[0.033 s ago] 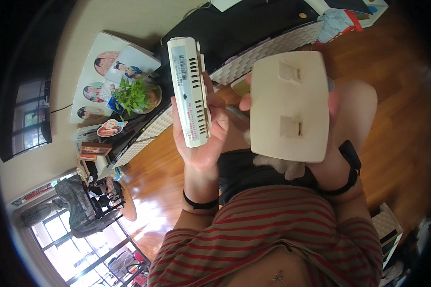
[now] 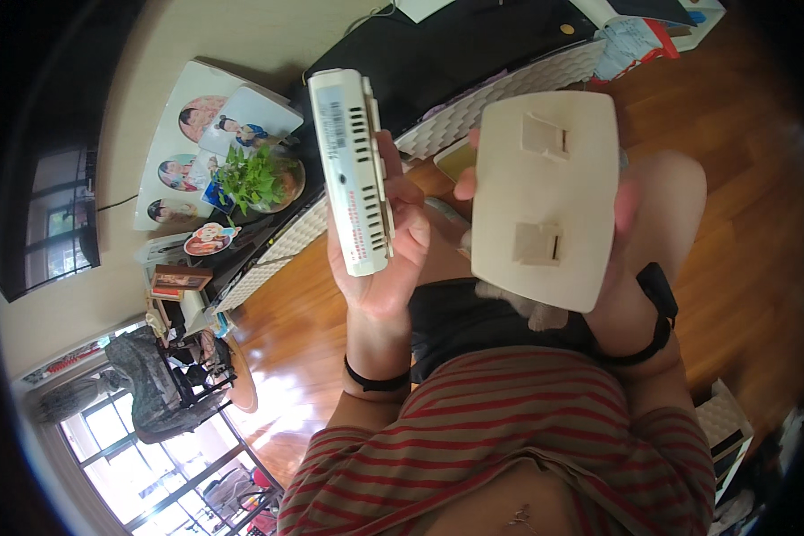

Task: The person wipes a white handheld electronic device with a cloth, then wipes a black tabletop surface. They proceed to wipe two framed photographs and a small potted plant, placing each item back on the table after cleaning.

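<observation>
Upright in my left hand (image 2: 397, 272) is a slim white plastic box (image 2: 357, 205) with rows of vent slots and a printed label along its edge. The fingers of that hand are closed round its lower half. My right hand (image 2: 628, 210) grips a cream plastic cover (image 2: 509, 192), rounded at the corners, by its two sides. Two recessed clip tabs show on the cover's face. Most of the right hand is hidden behind it. The box and the cover are held side by side, apart from each other, above my lap.
A black-topped cabinet (image 2: 379, 54) with white quilted fronts runs along the wall. On it stand a potted plant (image 2: 248, 179) and picture boards (image 2: 187, 125). A grey chair (image 2: 156, 384) is near the window. Something light grey (image 2: 545, 314) shows beneath the cover.
The cream cover has shifted slightly right and turned a little clockwise with my right hand. The white box has tilted slightly, its top leaning left.
</observation>
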{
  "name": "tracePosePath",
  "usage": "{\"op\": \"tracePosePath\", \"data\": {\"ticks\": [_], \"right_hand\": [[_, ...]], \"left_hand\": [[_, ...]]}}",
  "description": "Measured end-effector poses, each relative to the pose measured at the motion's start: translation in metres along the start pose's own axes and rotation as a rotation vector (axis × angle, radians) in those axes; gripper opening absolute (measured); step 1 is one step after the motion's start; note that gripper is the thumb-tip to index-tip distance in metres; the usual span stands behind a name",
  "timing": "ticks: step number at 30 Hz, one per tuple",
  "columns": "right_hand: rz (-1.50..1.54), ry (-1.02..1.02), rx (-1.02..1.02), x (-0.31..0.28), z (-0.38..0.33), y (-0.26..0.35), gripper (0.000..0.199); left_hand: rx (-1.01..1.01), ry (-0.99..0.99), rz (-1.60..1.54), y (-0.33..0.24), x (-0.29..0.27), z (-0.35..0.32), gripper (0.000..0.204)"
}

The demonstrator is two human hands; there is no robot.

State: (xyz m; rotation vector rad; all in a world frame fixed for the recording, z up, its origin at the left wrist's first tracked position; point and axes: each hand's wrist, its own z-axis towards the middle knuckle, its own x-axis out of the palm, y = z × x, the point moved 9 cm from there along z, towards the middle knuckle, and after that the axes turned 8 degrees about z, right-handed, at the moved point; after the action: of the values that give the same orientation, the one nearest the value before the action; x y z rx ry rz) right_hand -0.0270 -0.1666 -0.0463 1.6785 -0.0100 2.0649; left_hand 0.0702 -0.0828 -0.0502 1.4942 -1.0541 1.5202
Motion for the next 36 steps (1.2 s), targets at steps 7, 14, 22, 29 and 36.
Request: {"op": "tracePosePath", "data": {"ticks": [7, 14, 22, 29, 36], "right_hand": [[-0.391, -0.055, -0.014, 0.014, 0.005, 0.013, 0.093], [-0.256, -0.108, -0.061, 0.011, 0.007, 0.005, 0.075], [-0.024, -0.062, -0.041, 0.018, 0.010, 0.000, 0.077], [-0.065, -0.052, -0.031, 0.009, 0.007, 0.004, 0.079], [-0.307, -0.171, -0.100, 0.004, 0.005, 0.014, 0.083]], "left_hand": [[-0.159, 0.091, -0.235, 0.011, 0.006, -0.006, 0.063], [-0.256, 0.111, -0.347, 0.023, 0.014, -0.008, 0.060], [-0.183, 0.081, -0.257, 0.024, 0.014, -0.008, 0.063], [-0.037, 0.105, 0.261, 0.009, 0.024, -0.017, 0.065], [0.332, -0.052, 0.874, -0.024, 0.030, -0.028, 0.048]]}}
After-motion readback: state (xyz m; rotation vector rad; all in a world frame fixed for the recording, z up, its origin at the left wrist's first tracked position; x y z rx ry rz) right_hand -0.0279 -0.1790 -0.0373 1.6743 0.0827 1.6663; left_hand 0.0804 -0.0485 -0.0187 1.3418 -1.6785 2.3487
